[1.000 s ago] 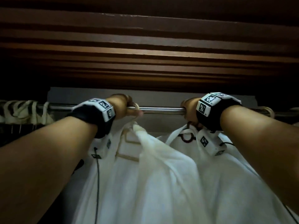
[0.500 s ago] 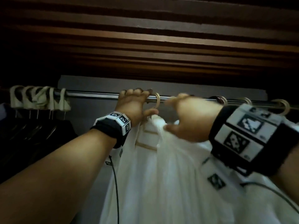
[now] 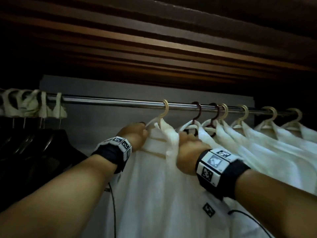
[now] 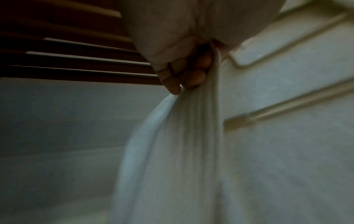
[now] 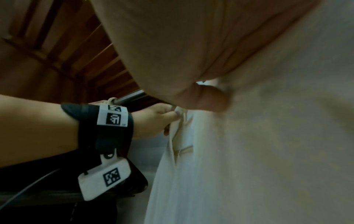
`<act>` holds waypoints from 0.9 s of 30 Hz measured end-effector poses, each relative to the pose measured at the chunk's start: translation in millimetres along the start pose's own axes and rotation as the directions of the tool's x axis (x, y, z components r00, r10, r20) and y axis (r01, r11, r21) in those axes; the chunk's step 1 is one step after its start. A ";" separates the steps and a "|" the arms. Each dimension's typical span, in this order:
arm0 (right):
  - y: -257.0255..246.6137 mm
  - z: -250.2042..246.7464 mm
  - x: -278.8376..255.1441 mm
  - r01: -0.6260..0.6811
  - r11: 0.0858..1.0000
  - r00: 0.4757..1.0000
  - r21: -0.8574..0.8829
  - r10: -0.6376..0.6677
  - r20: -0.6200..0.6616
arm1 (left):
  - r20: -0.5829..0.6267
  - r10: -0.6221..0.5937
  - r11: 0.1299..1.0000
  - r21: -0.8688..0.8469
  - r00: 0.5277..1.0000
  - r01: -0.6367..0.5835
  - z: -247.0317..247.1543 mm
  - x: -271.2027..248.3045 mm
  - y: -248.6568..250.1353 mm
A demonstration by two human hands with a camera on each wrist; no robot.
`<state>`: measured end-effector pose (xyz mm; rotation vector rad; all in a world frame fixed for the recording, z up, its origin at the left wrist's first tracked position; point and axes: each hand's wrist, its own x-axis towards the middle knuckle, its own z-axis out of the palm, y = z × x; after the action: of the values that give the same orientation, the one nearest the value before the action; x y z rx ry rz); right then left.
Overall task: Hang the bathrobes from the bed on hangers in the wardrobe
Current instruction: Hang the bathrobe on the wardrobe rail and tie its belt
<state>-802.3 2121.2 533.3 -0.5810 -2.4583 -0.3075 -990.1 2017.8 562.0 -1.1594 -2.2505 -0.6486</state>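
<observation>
A white bathrobe point(image 3: 154, 177) hangs from a cream hanger whose hook point(image 3: 165, 109) sits over the metal rail point(image 3: 111, 101). My left hand point(image 3: 135, 134) grips the robe's fabric at the left of the collar; in the left wrist view its fingers point(image 4: 191, 75) curl round a bunched fold of the robe point(image 4: 172, 136). My right hand point(image 3: 187, 145) holds the collar's right side. In the right wrist view its thumb point(image 5: 210, 97) presses into the robe point(image 5: 249, 151), its other fingers are hidden, and my left hand point(image 5: 153, 119) shows below the rail point(image 5: 132, 96).
Several more white robes point(image 3: 257, 143) hang on cream and dark red hangers close to the right. Dark garments point(image 3: 34, 148) hang at the left under pale padded hooks point(image 3: 25, 105). A slatted wooden top point(image 3: 154, 48) lies just above the rail.
Both hands have come down from the rail to the robe's collar. The cream hook now sits on the rail with no hand on it. More robes have come into view at the right.
</observation>
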 end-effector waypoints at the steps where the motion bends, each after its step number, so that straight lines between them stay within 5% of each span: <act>1: -9.0 3.7 -1.1 -0.072 0.997 0.997 0.020 0.073 -0.038 | 0.004 0.061 0.998 -0.020 0.998 -0.060 1.6 -6.9 10.4; 5: -29.1 12.3 19.9 -0.300 0.953 0.949 -0.033 0.295 -0.109 | -0.166 0.268 0.943 -0.158 0.949 -0.294 6.3 -39.0 37.8; 8: -28.0 16.2 33.9 -0.285 0.958 0.955 -0.042 0.279 -0.105 | -0.284 0.253 0.938 -0.163 0.925 -0.306 -4.8 -43.8 23.9; 11: -21.5 15.5 35.4 -0.227 0.966 0.973 0.126 0.231 -0.012 | -0.406 0.229 0.948 -0.114 0.884 -0.298 -10.5 -35.3 -8.7; 14: -7.2 13.3 31.5 -0.126 0.928 0.979 0.351 0.175 -0.109 | -0.156 0.093 0.996 0.020 0.983 -0.091 -4.7 -21.9 -36.5; 16: 0.4 3.6 31.3 -0.119 0.898 0.961 0.423 0.211 -0.177 | 0.006 0.072 0.996 0.059 0.997 -0.072 -3.1 -18.8 -41.6; 22: -8.6 -25.2 71.5 -0.455 0.804 0.882 0.382 0.468 0.064 | 0.055 0.155 0.987 0.033 0.986 -0.157 -10.9 -19.4 -45.6; 27: -37.5 -25.8 65.3 -0.418 0.834 0.909 0.361 0.385 0.162 | 0.039 0.110 0.989 -0.099 0.993 -0.106 -11.5 -21.8 -55.2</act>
<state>-855.0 2101.3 589.5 -0.9217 -2.3043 0.3769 -1022.9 1969.3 547.0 -1.3452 -2.1955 -0.7011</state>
